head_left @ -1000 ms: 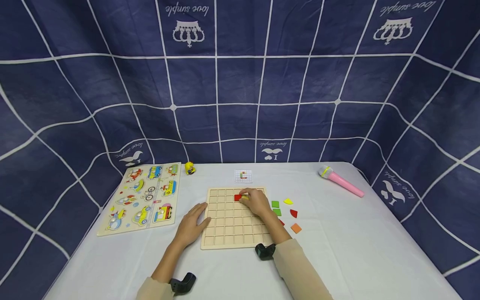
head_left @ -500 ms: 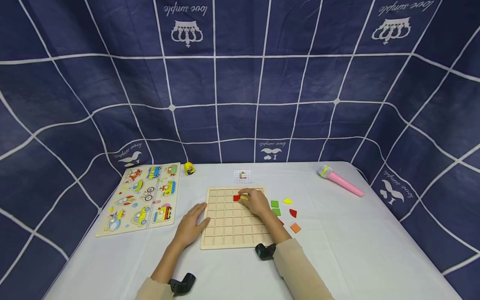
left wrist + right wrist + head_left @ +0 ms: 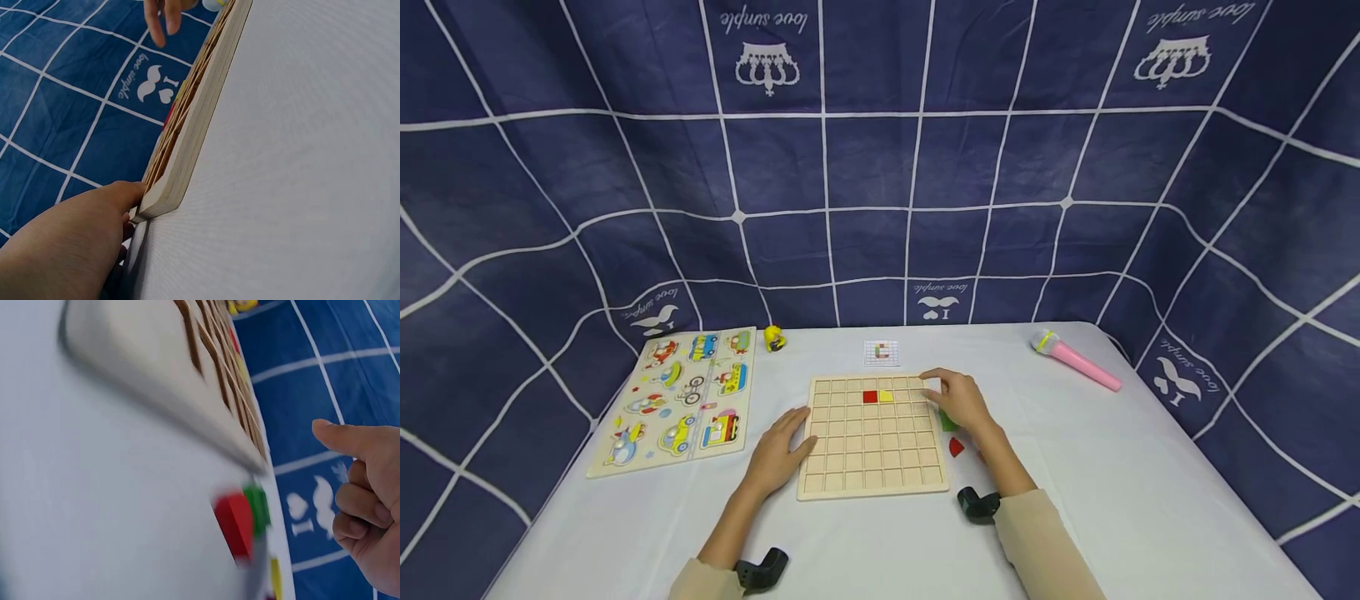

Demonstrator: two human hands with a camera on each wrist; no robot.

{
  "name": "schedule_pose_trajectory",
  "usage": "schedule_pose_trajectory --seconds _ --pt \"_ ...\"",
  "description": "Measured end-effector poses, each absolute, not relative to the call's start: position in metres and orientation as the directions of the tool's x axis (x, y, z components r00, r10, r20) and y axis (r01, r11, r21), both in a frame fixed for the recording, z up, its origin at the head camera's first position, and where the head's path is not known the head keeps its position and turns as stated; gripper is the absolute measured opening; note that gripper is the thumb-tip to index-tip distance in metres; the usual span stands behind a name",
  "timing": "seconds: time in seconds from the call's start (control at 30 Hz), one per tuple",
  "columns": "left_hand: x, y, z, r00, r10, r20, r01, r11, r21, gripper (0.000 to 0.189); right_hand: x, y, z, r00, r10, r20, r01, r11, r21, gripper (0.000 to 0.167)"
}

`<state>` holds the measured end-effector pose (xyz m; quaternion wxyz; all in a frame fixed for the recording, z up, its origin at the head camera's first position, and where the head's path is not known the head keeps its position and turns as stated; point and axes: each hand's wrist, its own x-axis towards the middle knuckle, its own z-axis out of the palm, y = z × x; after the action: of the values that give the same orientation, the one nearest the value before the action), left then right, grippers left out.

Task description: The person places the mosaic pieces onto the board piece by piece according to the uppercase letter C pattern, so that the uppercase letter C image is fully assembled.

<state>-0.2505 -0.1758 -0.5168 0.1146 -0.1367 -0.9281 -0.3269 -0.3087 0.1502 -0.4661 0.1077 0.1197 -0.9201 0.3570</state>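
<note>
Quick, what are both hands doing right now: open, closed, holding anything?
Left hand: open, touching the left edge of the wooden grid board.
Right hand: open, fingers loosely bent, nothing visible in its grip.

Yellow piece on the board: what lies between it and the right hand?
The head view shows only bare cells of the board between the yellow piece and the right hand.

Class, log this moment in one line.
left hand: touches wooden board; right hand: holds nothing; red tile, yellow tile: adjacent on wooden board

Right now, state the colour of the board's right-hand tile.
Yellow tile, clearest in head view.
</note>
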Motion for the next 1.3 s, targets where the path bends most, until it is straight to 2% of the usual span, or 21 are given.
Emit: schedule_pose_trajectory --seconds 0.27,0.47,0.87,1.1,1.3 --pt "-0.250 -0.177 -0.516 -0.947 0.172 0.272 0.305 0.751 0.586 0.056 -0.306 0.206 -0.467 -0.971 -0.092 0.221 -0.219 0.715 -0.664 0.025" --pt "-0.249 -0.176 -0.516 -0.949 0.173 0.264 0.301 0.748 0.591 0.056 -0.303 0.229 -0.478 -0.985 -0.099 0.140 -0.167 0.729 -0.664 0.025" --pt "-0.251 -0.177 -0.518 -0.950 0.172 0.261 0.298 0.751 0.589 0.056 -0.312 0.234 -0.488 -0.981 -0.111 0.158 -0.184 0.780 -0.597 0.020" --pt "-0.251 -0.177 -0.518 -0.950 0.174 0.259 0.298 0.748 0.593 0.056 -0.317 0.234 -0.487 -0.986 -0.048 0.160 -0.130 0.822 -0.554 0.025" --pt "-0.250 -0.177 -0.517 -0.950 0.173 0.260 0.298 0.751 0.590 0.056 -0.312 0.237 -0.486 -0.990 -0.034 0.135 -0.105 0.818 -0.566 0.027"
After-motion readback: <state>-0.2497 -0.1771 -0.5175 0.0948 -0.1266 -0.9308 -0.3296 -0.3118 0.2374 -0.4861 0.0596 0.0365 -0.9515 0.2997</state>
